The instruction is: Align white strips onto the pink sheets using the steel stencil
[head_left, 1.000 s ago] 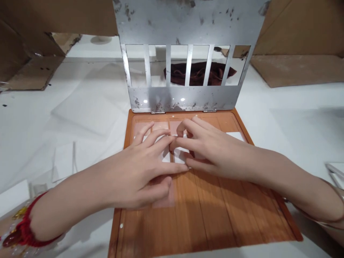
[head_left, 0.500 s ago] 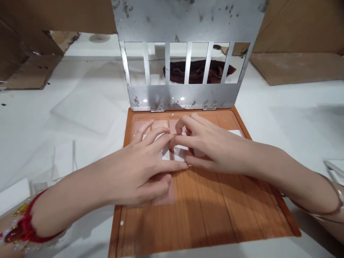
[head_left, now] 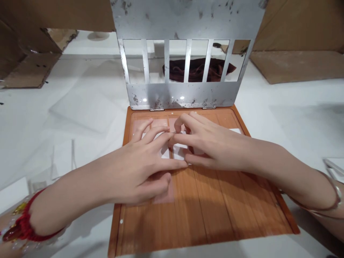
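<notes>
My left hand (head_left: 134, 161) lies palm down over a wooden board (head_left: 212, 211), fingers spread across white cards near the hinged side. My right hand (head_left: 209, 139) comes in from the other side, fingers bent and apart, their tips on a white card (head_left: 180, 152). The index fingers meet at that card's left edge. Clear pinkish film pieces (head_left: 165, 195) show around the cards and under my left hand. Much of the card row is covered by my hands. A metal plate (head_left: 182, 95) with several slots stands raised on hinges at the board's far edge.
Cardboard walls (head_left: 292, 27) rise at the back left and right. Behind the slots lies a dark red cloth (head_left: 199, 70). Clear sheets and a white block (head_left: 13, 195) rest at the left; another white piece (head_left: 335, 168) sits at the far right.
The whole view has shifted very slightly. My hands keep almost the same pose on the cards.
</notes>
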{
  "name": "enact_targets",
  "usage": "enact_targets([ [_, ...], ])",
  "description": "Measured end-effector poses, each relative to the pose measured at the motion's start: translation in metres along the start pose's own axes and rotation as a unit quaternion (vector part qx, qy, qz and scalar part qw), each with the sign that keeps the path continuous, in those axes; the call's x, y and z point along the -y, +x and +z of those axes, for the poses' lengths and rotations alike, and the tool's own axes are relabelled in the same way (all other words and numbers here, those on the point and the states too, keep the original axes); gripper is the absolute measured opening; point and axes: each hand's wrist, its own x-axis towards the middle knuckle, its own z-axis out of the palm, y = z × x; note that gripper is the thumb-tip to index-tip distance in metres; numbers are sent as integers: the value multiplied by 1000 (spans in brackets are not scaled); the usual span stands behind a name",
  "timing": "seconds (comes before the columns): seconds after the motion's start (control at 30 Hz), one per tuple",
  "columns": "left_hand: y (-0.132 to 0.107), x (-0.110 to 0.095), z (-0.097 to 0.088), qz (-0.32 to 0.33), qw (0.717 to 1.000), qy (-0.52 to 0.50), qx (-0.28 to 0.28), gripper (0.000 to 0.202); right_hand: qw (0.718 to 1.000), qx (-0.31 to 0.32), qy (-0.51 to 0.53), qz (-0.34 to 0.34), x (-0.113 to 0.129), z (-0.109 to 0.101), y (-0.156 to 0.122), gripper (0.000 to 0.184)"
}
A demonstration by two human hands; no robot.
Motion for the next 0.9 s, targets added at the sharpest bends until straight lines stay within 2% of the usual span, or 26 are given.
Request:
enact_targets([
  [0.33, 0, 1, 2, -2, 1000, -18, -14, 36, 1000, -11, 16, -24, -7, 1, 1, 23],
  [0.57, 0, 0, 0, 4, 1000, 5, 15, 36, 999, -10, 22, -27, -7, 3, 3, 24],
  [0.7, 1, -1, -2, -2, 1000, -1, 21, 38, 999, -5, 32, -24, -7, -5, 1, 20],
  [0.8, -1, -2, -2, -24, 999, -6, 25, 43, 999, -9, 51, 12, -10, -20, -10, 16],
  [0.9, -3, -4, 0, -29, 999, 5, 17, 45, 991, 6, 55, 123, -13, -31, -24, 19],
])
